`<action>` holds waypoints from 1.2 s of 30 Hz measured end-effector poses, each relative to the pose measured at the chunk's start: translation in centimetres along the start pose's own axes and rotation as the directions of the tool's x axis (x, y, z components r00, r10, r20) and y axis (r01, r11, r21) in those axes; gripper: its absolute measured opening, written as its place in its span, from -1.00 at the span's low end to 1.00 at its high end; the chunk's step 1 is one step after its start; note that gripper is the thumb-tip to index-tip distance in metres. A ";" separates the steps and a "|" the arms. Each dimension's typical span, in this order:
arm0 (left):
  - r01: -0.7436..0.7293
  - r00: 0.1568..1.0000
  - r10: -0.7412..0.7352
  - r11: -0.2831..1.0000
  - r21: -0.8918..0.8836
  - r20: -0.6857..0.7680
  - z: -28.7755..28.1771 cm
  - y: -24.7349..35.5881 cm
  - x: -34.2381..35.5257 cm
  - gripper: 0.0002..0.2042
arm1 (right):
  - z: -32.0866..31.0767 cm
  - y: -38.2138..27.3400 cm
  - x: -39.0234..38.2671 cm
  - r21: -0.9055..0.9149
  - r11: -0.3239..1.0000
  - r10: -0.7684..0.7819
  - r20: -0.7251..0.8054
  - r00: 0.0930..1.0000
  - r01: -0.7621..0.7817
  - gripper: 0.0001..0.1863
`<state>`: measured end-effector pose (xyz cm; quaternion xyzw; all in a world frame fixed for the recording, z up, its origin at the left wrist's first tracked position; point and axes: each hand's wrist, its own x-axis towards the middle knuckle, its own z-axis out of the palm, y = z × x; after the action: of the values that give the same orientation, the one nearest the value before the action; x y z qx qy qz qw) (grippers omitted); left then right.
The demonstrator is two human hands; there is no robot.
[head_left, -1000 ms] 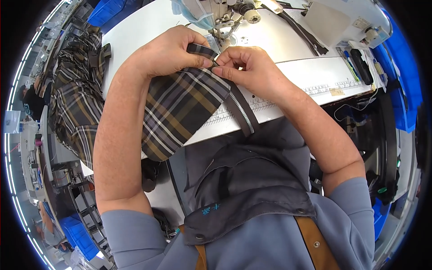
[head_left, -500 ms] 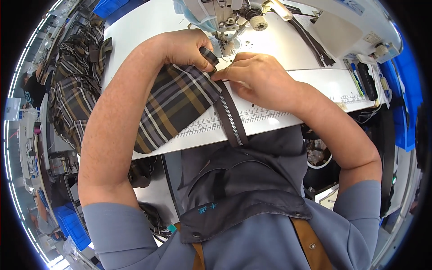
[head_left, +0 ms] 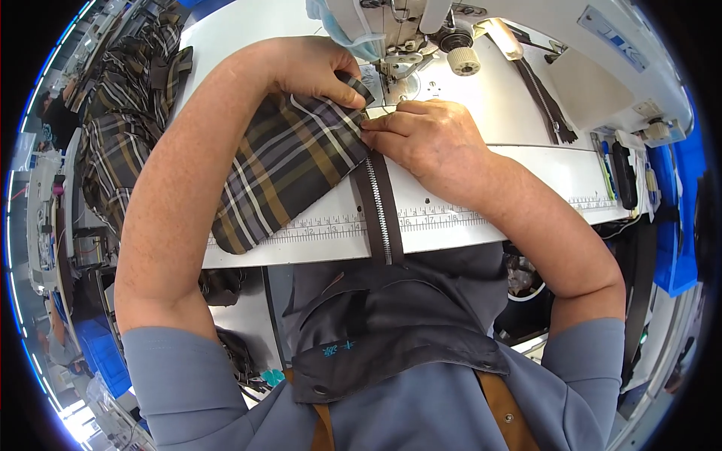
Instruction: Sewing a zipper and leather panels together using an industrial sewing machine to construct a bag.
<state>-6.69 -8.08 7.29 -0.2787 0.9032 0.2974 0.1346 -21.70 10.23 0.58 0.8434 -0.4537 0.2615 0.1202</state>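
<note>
My left hand [head_left: 323, 71] pinches the upper corner of a dark plaid fabric piece [head_left: 286, 165], close in front of the sewing machine's needle area [head_left: 391, 71]. Closed at the fingertips, my right hand [head_left: 432, 139] grips the top end of a brown zipper [head_left: 380, 203] where it meets the fabric's edge. Silver teeth run down the zipper, which lies across the table's printed ruler and reaches the front edge. The exact spot where fabric and zipper meet is partly covered by my fingers.
More plaid fabric [head_left: 124, 128] is heaped at the left. A second dark zipper [head_left: 545, 101] lies right of the needle. Pens and a black tool [head_left: 624, 174] sit by the table's right end, beside a blue bin [head_left: 673, 233]. A blue mask-like cloth [head_left: 346, 34] hangs on the machine.
The view has shifted slightly. My right fingers have closed in on the fabric's corner, and the zipper now hangs straighter. My left hand keeps its pinch.
</note>
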 end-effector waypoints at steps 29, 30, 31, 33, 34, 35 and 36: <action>-0.025 0.512 0.447 0.862 0.507 -0.734 3.8 -2.8 1.9 -0.74 | 0.3 2.1 0.3 -0.131 0.977 0.168 -0.010 0.986 -0.168 -0.87; -0.011 0.568 0.363 0.901 0.434 -0.738 4.5 -2.5 0.7 -0.71 | 0.3 2.1 0.2 -0.135 0.974 0.182 -0.002 0.983 -0.180 -0.87; -0.026 0.581 0.320 0.926 0.376 -0.748 5.0 -2.1 -0.2 -0.67 | 0.3 2.1 0.2 -0.139 0.971 0.198 0.006 0.980 -0.195 -0.88; -0.214 0.656 0.311 0.950 0.225 -0.688 6.7 -1.5 -0.9 -0.73 | 0.5 2.2 0.1 -0.130 0.970 0.207 -0.001 0.978 -0.206 -0.89; -0.317 0.669 0.330 0.937 0.146 -0.666 7.3 -1.4 -0.9 -0.75 | 0.6 2.3 0.1 -0.116 0.973 0.200 -0.015 0.980 -0.201 -0.89; -0.325 0.653 0.366 0.926 0.191 -0.663 7.6 -1.4 -0.6 -0.76 | 0.7 2.4 0.1 -0.097 0.976 0.193 -0.026 0.981 -0.195 -0.89; -0.332 0.637 0.401 0.914 0.236 -0.659 7.7 -1.5 -0.3 -0.77 | 0.9 2.4 0.2 -0.109 0.974 0.196 -0.024 0.980 -0.198 -0.89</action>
<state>-4.95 -4.26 0.61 -0.1740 0.9367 0.1496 -0.2645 -23.38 8.38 -0.13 0.7845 -0.5481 0.2521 0.1436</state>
